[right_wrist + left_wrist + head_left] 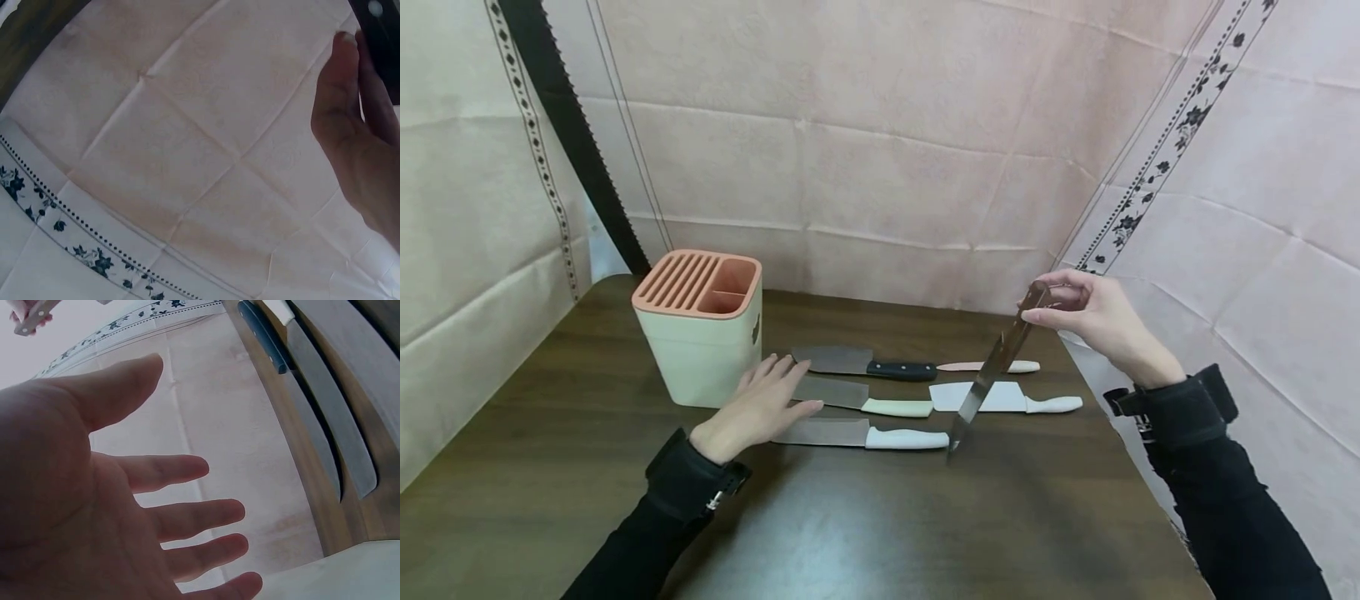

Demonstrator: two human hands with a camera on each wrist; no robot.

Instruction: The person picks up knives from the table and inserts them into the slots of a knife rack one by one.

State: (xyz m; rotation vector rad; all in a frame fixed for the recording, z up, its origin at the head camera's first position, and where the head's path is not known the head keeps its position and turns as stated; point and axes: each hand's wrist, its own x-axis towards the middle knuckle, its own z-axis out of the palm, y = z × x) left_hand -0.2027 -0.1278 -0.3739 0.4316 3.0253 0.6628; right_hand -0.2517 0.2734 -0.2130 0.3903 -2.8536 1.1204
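My right hand (1097, 321) pinches a brown-handled knife (1013, 340) by its handle, blade slanting down and to the left, over the right part of the table. In the right wrist view the dark handle shows at the top right edge between thumb and fingers. My left hand (752, 412) holds nothing, its fingers spread, beside the knife block (700, 350). Under and beyond it lie a white-handled knife (906, 439), a green-handled knife (895, 407) and a black-handled knife (901, 371). The left fingers cover parts of their blades in the head view.
A white cleaver (951, 397) and a pink-and-white knife (1022, 367) lie to the right on the brown table (865, 525). The pale green block has a pink slotted top. Pale cloth (865, 183) hangs behind the table and along both sides.
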